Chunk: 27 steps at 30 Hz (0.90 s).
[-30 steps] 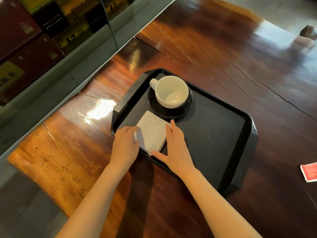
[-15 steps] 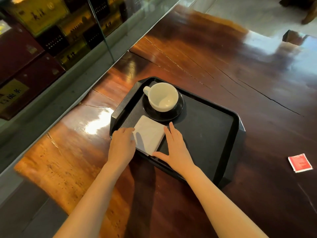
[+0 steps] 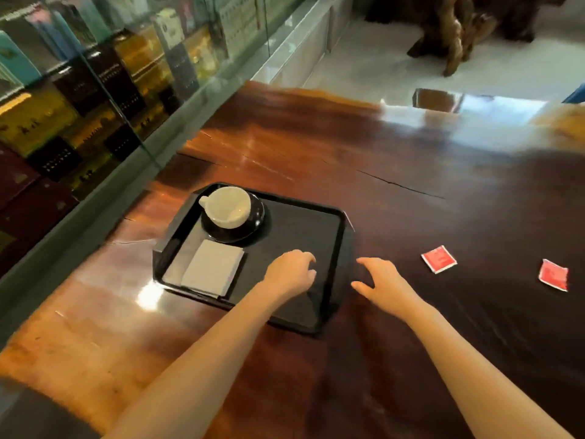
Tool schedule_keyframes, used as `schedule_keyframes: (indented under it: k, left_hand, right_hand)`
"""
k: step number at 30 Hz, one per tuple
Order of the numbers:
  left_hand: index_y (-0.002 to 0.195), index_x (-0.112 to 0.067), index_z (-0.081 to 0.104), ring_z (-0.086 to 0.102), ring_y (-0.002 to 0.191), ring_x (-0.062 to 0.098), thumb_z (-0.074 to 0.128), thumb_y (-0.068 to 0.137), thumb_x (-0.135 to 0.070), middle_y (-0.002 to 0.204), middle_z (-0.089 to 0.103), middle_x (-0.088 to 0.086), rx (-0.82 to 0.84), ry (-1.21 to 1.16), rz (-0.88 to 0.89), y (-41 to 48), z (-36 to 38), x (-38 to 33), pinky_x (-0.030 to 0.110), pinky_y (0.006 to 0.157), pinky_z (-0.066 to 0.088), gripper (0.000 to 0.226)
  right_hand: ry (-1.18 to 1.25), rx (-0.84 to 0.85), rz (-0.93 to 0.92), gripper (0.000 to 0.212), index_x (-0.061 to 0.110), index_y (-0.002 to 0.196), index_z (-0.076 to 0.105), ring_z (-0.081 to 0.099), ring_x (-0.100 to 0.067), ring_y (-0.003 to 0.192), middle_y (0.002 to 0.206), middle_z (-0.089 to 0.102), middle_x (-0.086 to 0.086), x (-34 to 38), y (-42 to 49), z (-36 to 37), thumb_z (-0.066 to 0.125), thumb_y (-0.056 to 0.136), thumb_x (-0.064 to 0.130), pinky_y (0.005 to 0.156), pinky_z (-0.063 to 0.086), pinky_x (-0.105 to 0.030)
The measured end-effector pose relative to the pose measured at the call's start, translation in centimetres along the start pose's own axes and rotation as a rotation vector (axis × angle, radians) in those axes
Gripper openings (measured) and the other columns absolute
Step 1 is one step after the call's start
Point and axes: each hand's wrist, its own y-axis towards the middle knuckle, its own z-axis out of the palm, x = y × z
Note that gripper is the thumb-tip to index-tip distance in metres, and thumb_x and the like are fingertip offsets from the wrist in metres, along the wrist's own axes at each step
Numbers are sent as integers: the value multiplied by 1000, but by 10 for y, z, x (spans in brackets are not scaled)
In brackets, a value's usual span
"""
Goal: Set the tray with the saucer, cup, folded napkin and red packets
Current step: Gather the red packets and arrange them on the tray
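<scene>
A black rectangular tray (image 3: pixel 335 248) with a raised rim sits on the glossy dark-wood table (image 3: pixel 411 172); at its far left corner a white cup (image 3: pixel 228 206) stands upright on a black saucer (image 3: pixel 253 229), and a white square folded napkin (image 3: pixel 212 268) lies flat just in front of them. The left hand (image 3: pixel 292 274) hovers over the tray's bare floor and the right hand (image 3: pixel 381 280) just past its right rim, both empty with fingers loosely spread. Two small red packets (image 3: pixel 438 259) (image 3: pixel 553 275) lie on the table, well apart from the tray.
</scene>
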Motion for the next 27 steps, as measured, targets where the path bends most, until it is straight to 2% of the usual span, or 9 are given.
schedule_keyframes:
  k: [6, 12, 15, 20, 24, 27]
  left_hand:
    - [128, -17, 50, 52, 117, 25, 48, 89, -25, 128, 56, 7, 55, 45, 82, 20, 47, -106, 35, 93, 44, 40]
    - [130, -17, 47, 48, 120, 30, 52, 85, -27, 129, 53, 11, 29, 96, 96, 60, 103, -196, 41, 96, 43, 46]
    - [126, -14, 47, 47, 115, 34, 53, 84, -26, 123, 54, 13, -58, 121, 98, 93, 124, -227, 44, 90, 43, 43]
    - [132, -15, 39, 46, 113, 34, 55, 87, -28, 122, 53, 12, -224, 168, 80, 129, 156, -248, 44, 87, 42, 49]
    - [125, -10, 47, 48, 107, 36, 60, 85, -21, 113, 57, 16, -359, 161, 62, 136, 174, -247, 44, 83, 42, 44]
    - [121, -6, 53, 48, 108, 37, 65, 82, -18, 114, 58, 16, -425, 49, 82, 136, 182, -243, 45, 86, 41, 42]
  right_hand:
    - [41, -62, 183, 49, 14, 137, 40, 37, -24, 129, 140, 44, -5, -99, -73, -19, 49, 93, 34, 105, 35, -36]
    - [58, -197, 356, 44, 12, 134, 43, 39, -23, 126, 135, 46, -5, -200, -123, -30, 48, 94, 29, 100, 41, -36]
    - [19, -313, 401, 44, 10, 134, 42, 40, -24, 124, 135, 46, -6, -248, -124, -40, 48, 93, 25, 99, 40, -36]
    - [-90, -476, 454, 47, 6, 133, 40, 41, -29, 119, 130, 46, -11, -312, -101, -61, 50, 92, 28, 96, 40, -38]
    - [-92, -585, 546, 43, 5, 126, 42, 44, -30, 109, 122, 49, -14, -346, -76, -73, 44, 94, 34, 88, 41, -38]
    - [-94, -579, 568, 46, 11, 136, 35, 40, -31, 113, 127, 44, -15, -363, -57, -73, 39, 96, 34, 91, 37, -39]
